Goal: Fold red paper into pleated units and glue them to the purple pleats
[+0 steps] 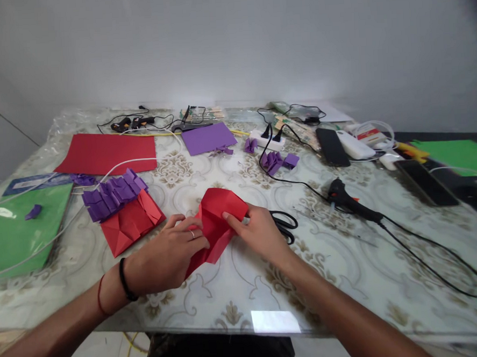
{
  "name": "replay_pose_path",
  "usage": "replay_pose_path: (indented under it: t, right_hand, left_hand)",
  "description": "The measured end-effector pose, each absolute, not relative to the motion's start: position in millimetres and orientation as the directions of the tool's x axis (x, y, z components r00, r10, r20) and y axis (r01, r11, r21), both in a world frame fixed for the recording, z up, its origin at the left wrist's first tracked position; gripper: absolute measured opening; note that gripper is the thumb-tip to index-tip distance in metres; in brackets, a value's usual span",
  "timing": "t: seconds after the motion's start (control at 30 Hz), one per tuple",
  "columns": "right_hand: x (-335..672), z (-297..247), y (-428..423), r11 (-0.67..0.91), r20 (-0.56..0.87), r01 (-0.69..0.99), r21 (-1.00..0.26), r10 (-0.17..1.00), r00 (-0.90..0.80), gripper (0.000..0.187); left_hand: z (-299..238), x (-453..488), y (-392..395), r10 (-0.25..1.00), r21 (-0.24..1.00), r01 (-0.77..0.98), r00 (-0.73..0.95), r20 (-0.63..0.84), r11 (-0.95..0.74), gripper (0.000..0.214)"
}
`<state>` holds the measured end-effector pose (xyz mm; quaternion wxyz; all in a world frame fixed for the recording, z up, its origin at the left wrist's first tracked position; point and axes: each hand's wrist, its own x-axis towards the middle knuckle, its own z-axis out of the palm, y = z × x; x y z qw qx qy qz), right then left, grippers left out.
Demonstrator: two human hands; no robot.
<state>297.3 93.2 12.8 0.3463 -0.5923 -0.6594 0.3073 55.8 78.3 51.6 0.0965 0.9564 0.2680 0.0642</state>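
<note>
A creased piece of red paper (220, 206) is held between both hands over the front middle of the table. My left hand (170, 252), with a ring and a black wristband, has its fingers closed on the paper's left side. On the right side, my right hand (260, 228) pinches the paper with the thumb on top. Left of my hands lies a folded red paper piece (130, 225), with a row of folded purple paper pieces (114, 194) along its upper edge. Black-handled scissors (285, 224) are partly hidden behind my right hand.
A black glue gun (353, 204) with a looping cord lies at right. Red sheets (107, 151) and a purple sheet (207, 138) rest at the back. A white power strip (267, 138), phones (332, 147) and cables sit behind. Green paper (19, 235) lies at left.
</note>
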Motion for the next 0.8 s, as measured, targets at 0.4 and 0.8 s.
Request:
replay_pose_path:
  t: [0.4,0.8]
  right_hand:
    - [298.7,13.2,89.8,0.106,0.061,0.545,-0.832,0.993,-0.1,0.035]
    - [298.4,8.3,52.7,0.317,0.433,0.54,-0.779,0.896,0.099,0.021]
  left_hand:
    - [73.6,46.4,77.1,0.479,0.308,0.45,0.878,0.019,-0.838,0.049]
    - [59.7,3.3,80.0,0.585,0.66,0.365,0.798,0.141,-0.657,0.072]
